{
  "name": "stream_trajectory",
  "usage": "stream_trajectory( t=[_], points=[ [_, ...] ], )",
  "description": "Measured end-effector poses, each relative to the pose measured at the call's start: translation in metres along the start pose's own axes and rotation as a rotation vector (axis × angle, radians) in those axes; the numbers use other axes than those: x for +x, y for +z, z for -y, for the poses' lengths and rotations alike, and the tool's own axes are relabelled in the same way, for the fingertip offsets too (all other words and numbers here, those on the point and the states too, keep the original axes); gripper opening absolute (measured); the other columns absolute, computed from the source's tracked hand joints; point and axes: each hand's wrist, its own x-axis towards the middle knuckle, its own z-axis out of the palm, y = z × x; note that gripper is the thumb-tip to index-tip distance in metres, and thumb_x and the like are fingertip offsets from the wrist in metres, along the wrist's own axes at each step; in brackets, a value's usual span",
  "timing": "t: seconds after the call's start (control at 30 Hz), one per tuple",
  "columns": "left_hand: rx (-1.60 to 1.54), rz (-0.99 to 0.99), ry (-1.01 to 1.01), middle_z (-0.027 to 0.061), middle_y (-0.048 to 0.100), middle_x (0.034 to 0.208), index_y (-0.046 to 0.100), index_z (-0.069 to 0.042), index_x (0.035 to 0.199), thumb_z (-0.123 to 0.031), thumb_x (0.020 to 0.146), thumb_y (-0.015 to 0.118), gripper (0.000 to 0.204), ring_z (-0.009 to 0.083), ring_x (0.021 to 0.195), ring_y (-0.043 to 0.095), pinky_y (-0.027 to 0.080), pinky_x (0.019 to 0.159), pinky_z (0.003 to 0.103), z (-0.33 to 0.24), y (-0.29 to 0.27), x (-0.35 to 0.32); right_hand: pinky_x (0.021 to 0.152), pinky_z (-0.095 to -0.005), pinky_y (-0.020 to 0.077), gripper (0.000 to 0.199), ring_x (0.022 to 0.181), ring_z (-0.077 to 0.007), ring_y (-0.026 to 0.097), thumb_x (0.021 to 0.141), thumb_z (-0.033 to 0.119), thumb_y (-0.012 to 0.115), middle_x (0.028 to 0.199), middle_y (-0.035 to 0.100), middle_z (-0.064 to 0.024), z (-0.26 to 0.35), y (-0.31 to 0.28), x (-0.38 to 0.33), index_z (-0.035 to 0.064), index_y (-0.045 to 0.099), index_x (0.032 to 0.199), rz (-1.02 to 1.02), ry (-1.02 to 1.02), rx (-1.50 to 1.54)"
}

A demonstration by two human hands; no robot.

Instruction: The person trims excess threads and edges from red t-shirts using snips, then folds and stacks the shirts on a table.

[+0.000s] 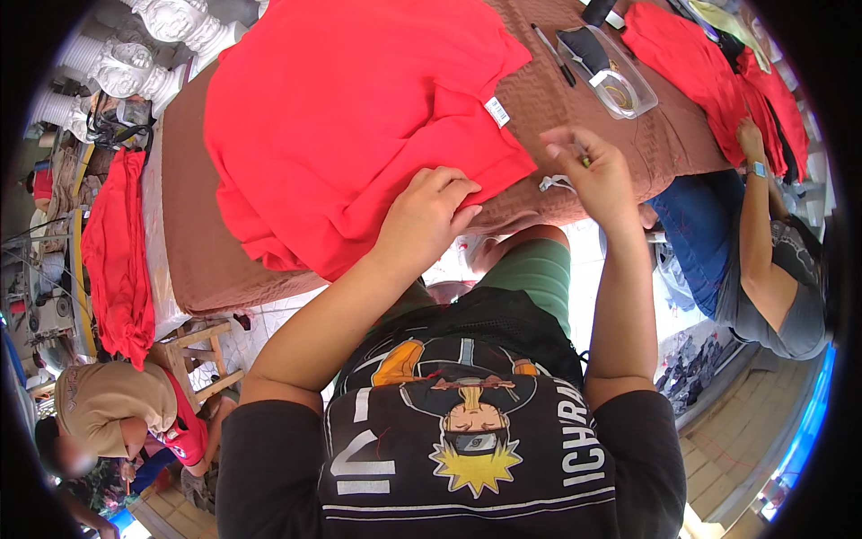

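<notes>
Red garment spread over brown table cover. Left hand nearer: fingers resting on garment's near edge; can't tell whether thumb pinches cloth. From there edge slants away and rightward, corner ending just left of right hand. Right fingers curled around small yellow-green thing, how tightly unclear. White tag lies beyond left fingertips, rightward.

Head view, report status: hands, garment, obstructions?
Left hand on red garment. Right hand raised, small yellow-green item at fingers. Garment lies on brown cloth; black pen, plastic container beside it, not on it.
</notes>
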Motion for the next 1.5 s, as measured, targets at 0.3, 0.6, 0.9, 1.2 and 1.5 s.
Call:
stream_trajectory(
  t=[0.3, 0.6, 0.9, 1.2, 1.5],
  points=[
    [-0.085, -0.009, -0.056, 0.0092, 0.065, 0.092, 0.066, -0.003, 0.093, -0.015, 0.084, 0.064, 0.015, 0.0267, 0.084, 0.063, 0.05, 0.075, 0.034, 0.001, -0.008, 0.008, 0.077, -0.0345, 0.0493, 0.043, 0.087, -0.0272, 0.064, 0.07, 0.025, 0.08, 0.095, 0.065, -0.0139, 0.012, 0.022, -0.009, -0.0024, 0.064, 0.1, -0.088, -0.103, -0.337],
    [-0.288, -0.21, -0.16, 0.0113, 0.064, 0.084, 0.059, -0.001, 0.098, -0.012, 0.091, 0.058, 0.013, 0.0208, 0.074, 0.063, 0.049, 0.068, 0.029, -0.025, -0.043, 0.021, 0.077, -0.0311, 0.0496, 0.04, 0.091, -0.0186, 0.062, 0.068, 0.011, 0.08, 0.103, 0.063, -0.0108, 0.025, 0.047, -0.015, 0.0014, 0.062, 0.103, -0.114, -0.274, -0.043],
    [0.074, -0.266, -0.235, 0.0093, 0.057, 0.093, 0.06, -0.009, 0.091, 0.003, 0.07, 0.061, 0.025, 0.0291, 0.084, 0.061, 0.051, 0.072, 0.038, -0.015, -0.09, 0.009, 0.07, -0.0338, 0.0499, 0.026, 0.078, -0.0277, 0.063, 0.068, -0.004, 0.062, 0.087, 0.064, -0.0119, 0.047, -0.018, -0.004, 0.0044, 0.064, 0.093, -0.364, 0.038, -0.336],
    [-0.093, -0.471, 0.021, 0.0077, 0.058, 0.088, 0.062, -0.007, 0.09, 0.01, 0.065, 0.059, 0.031, 0.0232, 0.08, 0.062, 0.052, 0.069, 0.033, -0.06, -0.101, 0.03, 0.062, -0.0368, 0.0514, 0.038, 0.07, -0.0276, 0.064, 0.067, 0.013, 0.074, 0.083, 0.061, -0.0105, 0.117, 0.057, -0.024, 0.0058, 0.062, 0.101, -0.039, -0.59, -0.279],
    [0.22, -0.696, -0.208, 0.0104, 0.056, 0.096, 0.062, -0.007, 0.095, 0.015, 0.066, 0.054, 0.038, 0.0252, 0.091, 0.06, 0.05, 0.079, 0.032, 0.005, -0.172, 0.003, 0.075, -0.0239, 0.0473, 0.029, 0.083, -0.0077, 0.058, 0.075, -0.011, 0.052, 0.088, 0.066, -0.0018, 0.106, -0.01, 0.013, 0.0004, 0.066, 0.098, -0.486, -0.484, -0.003]
  ],
)
